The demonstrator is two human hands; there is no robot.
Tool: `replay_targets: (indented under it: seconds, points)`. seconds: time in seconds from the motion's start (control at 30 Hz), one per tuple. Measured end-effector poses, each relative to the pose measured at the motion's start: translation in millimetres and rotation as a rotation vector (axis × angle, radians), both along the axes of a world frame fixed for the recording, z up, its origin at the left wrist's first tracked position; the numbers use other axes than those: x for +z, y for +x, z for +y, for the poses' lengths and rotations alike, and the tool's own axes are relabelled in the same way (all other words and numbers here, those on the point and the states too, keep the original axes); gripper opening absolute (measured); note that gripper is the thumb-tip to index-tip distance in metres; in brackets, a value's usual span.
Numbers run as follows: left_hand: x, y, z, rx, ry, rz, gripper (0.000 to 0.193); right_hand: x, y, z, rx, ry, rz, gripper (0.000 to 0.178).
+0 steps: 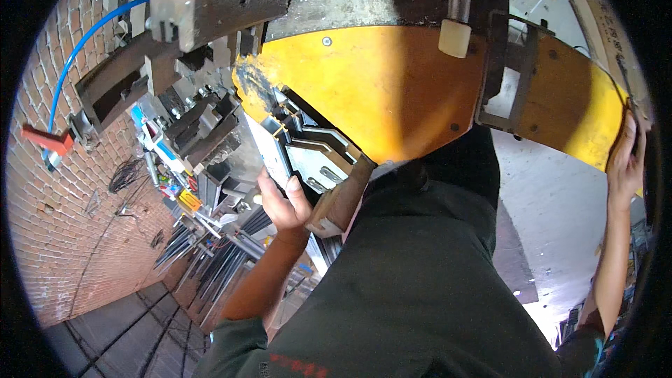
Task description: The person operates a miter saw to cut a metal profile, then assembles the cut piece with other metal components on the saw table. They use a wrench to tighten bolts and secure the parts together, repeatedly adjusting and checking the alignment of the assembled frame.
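Note:
At the left end of a yellow machine top (364, 91), my left hand (285, 204) grips the near end of a pale metal profile (269, 150) between thumb and fingers. Right beside that hand lies a box-like part with a brown block end (343, 196). Inside it show slotted pale plates (322, 164) and dark ribs. Far to the right, my right hand (625, 161) rests by the outer edge of a second yellow panel (570, 98). Its fingers stretch upward along a dark edge there; whether they hold anything does not show clearly.
A heavy metal clamp with a pale pad (455, 38) hangs over the yellow top. Steel machine parts and a blue hose (77, 56) stand at upper left. Cluttered metal bars (217, 266) lean near the brick wall (63, 203). A long carton (595, 21) lies at upper right.

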State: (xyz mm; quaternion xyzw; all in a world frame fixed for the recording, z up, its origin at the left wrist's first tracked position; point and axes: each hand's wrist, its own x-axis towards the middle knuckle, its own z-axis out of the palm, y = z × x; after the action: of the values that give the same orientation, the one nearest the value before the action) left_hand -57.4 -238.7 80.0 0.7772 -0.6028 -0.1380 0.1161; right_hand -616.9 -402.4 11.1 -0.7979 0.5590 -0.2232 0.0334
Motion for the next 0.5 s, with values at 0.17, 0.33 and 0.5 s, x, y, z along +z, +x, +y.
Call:
replay_targets:
  seconds: [0.17, 0.33, 0.5]
  points:
    - [10.1, -14.1, -12.4, 0.104, 0.061, 0.093, 0.045, -10.4, -5.6, 12.8, -0.212, 0.038, -0.019, 0.017]
    - [16.7, -21.4, -17.1, 0.148, 0.052, 0.142, 0.044, 6.9, 17.5, 6.4, -0.178, -0.005, -0.039, 0.015]
    - [17.2, -19.1, -13.8, 0.132, 0.023, 0.098, 0.047, 14.3, 26.6, 8.5, -0.183, -0.125, 0.046, 0.018]
